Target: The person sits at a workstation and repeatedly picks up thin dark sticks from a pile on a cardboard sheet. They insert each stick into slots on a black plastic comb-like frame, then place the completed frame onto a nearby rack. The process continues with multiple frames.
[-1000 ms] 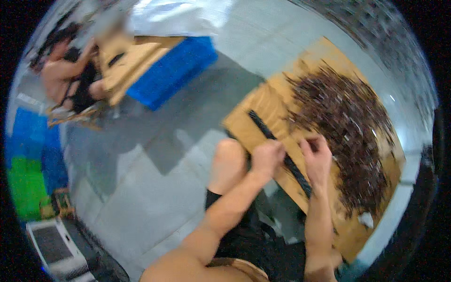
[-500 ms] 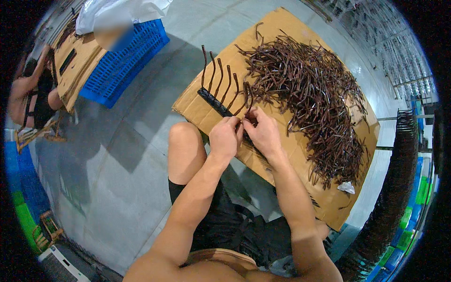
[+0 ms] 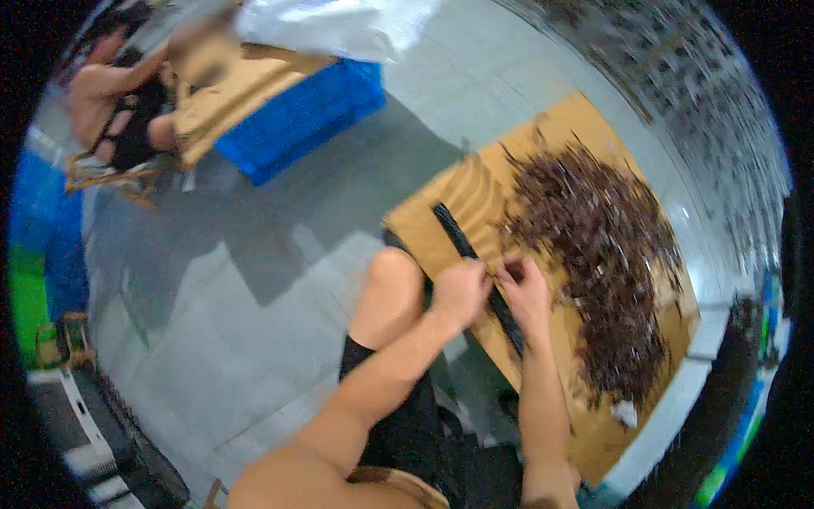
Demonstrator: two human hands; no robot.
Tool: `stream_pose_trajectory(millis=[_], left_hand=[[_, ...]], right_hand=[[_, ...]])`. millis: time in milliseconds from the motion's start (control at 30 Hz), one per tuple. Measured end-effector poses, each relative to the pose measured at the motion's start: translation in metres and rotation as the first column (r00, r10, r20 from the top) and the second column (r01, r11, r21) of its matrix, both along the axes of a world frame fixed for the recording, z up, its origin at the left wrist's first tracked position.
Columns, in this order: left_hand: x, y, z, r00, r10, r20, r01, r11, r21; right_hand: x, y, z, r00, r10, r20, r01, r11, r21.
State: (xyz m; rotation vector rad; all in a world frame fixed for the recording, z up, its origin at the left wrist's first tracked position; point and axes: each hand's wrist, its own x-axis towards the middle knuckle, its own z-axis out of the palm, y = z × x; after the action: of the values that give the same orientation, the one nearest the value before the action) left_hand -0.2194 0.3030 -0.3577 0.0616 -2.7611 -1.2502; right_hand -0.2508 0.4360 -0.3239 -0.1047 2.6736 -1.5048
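Note:
A black slotted bar point(image 3: 451, 224) lies slantwise along the near left edge of a cardboard sheet point(image 3: 585, 462). Several thin, curved brown eyeglass temples point(image 3: 482, 188) stand out from its far side, smeared by motion. My left hand point(image 3: 460, 293) is closed against the bar's middle, fingertips pinched together. Just to its right, my right hand point(image 3: 524, 290) also pinches at the bar, thumb and forefinger bent. What lies between the fingertips is too blurred to make out. A large heap of loose dark-brown temples point(image 3: 593, 254) spreads to the right of my hands.
A crumpled white scrap point(image 3: 624, 413) lies by the heap's near end. At the far left stands a blue crate point(image 3: 301, 123) with cardboard and a white plastic bag point(image 3: 339, 25) on top. Another person point(image 3: 114, 102) sits beside it. My knee point(image 3: 394, 276) is close to the cardboard's edge.
The whole view has swung, so the cardboard, heap and my hands appear lower and farther right. Both hands stay closed at the bar; the picture is now more blurred.

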Motion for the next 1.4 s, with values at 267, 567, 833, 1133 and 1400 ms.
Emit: stream_pose_trajectory(millis=[267,567,833,1133,1400], left_hand=[[0.007,0.004,0.005,0.997,0.003,-0.071,0.002,0.997,0.073],[0.012,0.013,0.024,0.995,0.09,0.042,-0.092,0.995,0.039],[0.013,0.009,0.057,0.982,-0.005,0.189,-0.145,0.623,0.768],[0.039,0.001,0.064,0.96,-0.232,0.157,-0.154,0.029,0.988],[0.038,0.009,0.05,0.945,-0.237,0.224,-0.205,0.104,0.973]], right_hand=[[0.005,0.006,-0.01,0.995,-0.038,0.09,0.057,0.974,-0.221],[0.007,0.014,0.043,0.998,-0.056,-0.002,0.056,0.996,0.07],[-0.009,0.012,0.079,0.94,0.002,0.341,0.119,0.935,-0.334],[0.037,0.004,0.112,0.928,-0.01,0.373,0.171,0.9,-0.4],[0.021,0.013,0.095,0.919,0.033,0.392,0.097,0.947,-0.306]])
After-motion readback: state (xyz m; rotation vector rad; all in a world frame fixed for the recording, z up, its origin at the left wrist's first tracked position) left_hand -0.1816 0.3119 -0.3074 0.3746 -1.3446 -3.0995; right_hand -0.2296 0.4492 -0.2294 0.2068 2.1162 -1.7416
